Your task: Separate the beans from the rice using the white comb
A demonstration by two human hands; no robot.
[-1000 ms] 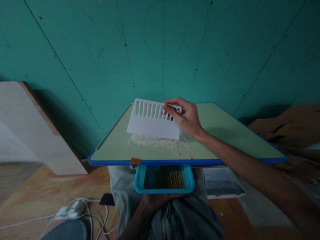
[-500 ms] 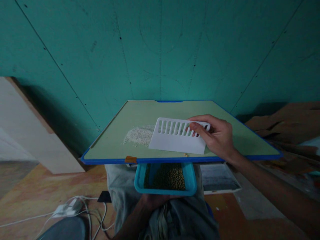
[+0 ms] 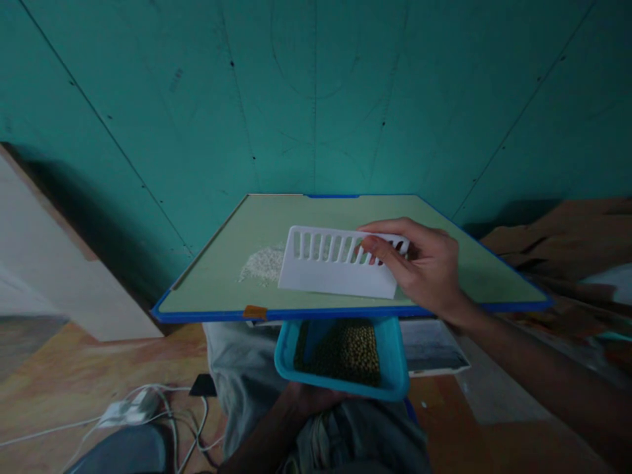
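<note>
My right hand (image 3: 419,263) grips a white slotted scraper (image 3: 338,280) by its right end, thumb over the slots. The scraper's straight lower edge is close to the front of a pale green board (image 3: 197,283). Behind and left of it lies a pile of white grains (image 3: 261,264), partly covered by the scraper. My left hand (image 3: 316,397) holds a blue plastic tray (image 3: 395,368) from below, just under the board's front edge; most of its fingers are hidden. Inside the tray are dark green beans (image 3: 318,355) on the left and tan beans (image 3: 360,349) on the right.
Blue edging (image 3: 207,316) runs round the board, with orange tape (image 3: 255,311) at the front. A green wall (image 3: 316,99) rises behind. White cables and a power strip (image 3: 131,409) lie on the floor at left. Brown cardboard (image 3: 557,243) leans at right.
The scraper has shifted left over the grain pile. The blue tray has moved right and tilted. A few tan beans at the board's front edge are no longer visible there.
</note>
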